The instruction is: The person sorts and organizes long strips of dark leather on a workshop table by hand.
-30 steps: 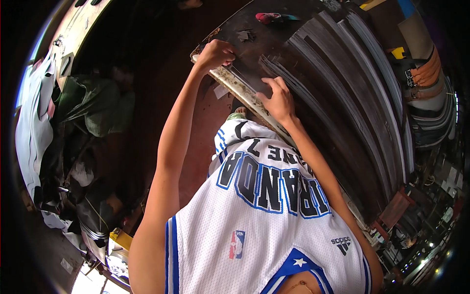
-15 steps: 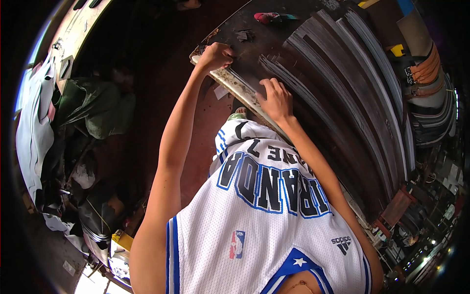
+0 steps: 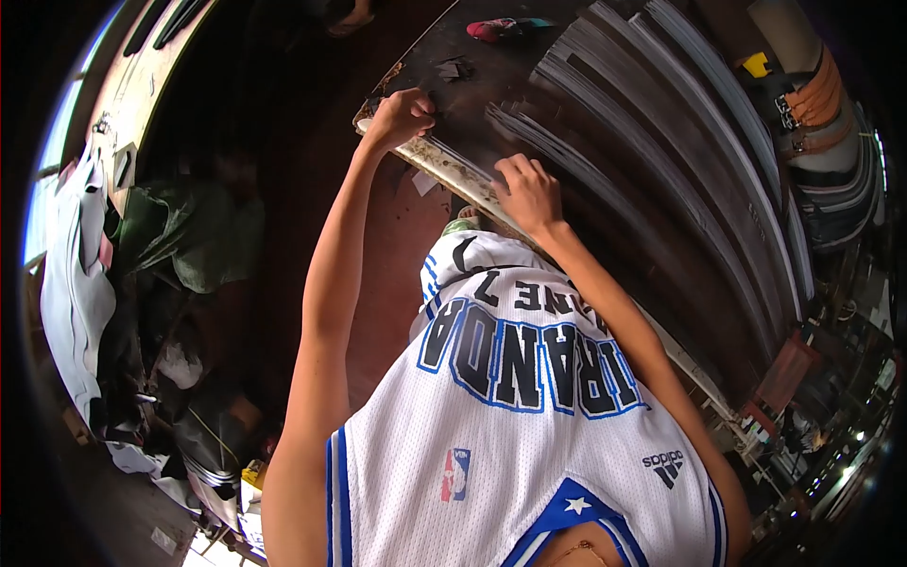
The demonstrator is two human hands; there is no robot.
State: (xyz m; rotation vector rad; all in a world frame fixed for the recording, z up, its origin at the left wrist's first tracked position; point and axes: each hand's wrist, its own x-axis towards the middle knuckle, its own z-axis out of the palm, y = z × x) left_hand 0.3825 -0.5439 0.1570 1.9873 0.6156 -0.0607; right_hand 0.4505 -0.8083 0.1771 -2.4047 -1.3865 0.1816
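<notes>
Keeps to a thin, straight grey strip [image 3: 458, 157] along the surface's [image 3: 444, 168] worn edge, with left hand [image 3: 403, 118] curled tight near one end, hold impossible to tell, and right hand [image 3: 531, 196], more spread a second ago, now bent narrower beside it, apparently for finer handling, grip likewise unclear, near bowed dark strips [image 3: 661, 132].

Jersey [image 3: 510, 444] — matt cloth; table edge [image 3: 455, 173] — rough.

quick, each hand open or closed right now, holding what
Left hand: fingers curled closed; anything held can't be told.
Right hand: fingers loosely bent; any grip can't be told.
</notes>
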